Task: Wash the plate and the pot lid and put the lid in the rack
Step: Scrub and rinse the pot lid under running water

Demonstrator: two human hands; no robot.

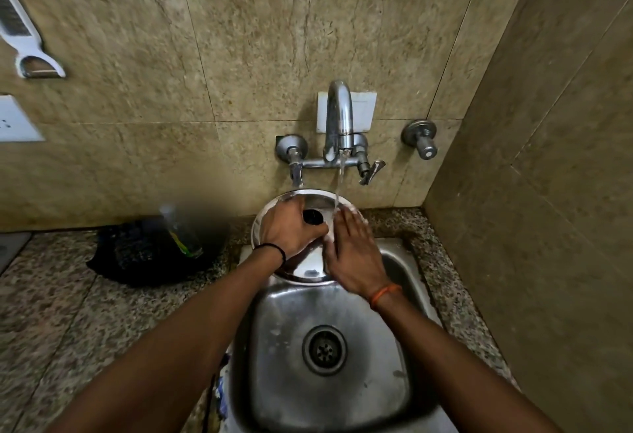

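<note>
A round steel pot lid [308,270] with a black knob [312,216] is held tilted over the back of the sink, under the running tap. My left hand [291,228] grips the lid at the knob. My right hand [354,249] lies flat on the lid's right side, fingers together, with water falling onto them. No plate or rack can be told apart in this view.
The steel sink [274,347] with its drain [324,349] lies below the lid. A wall tap [339,124] streams water. A dark blurred heap with a clear bottle [180,230] sits on the granite counter [61,312] at left. A tiled side wall stands close on the right.
</note>
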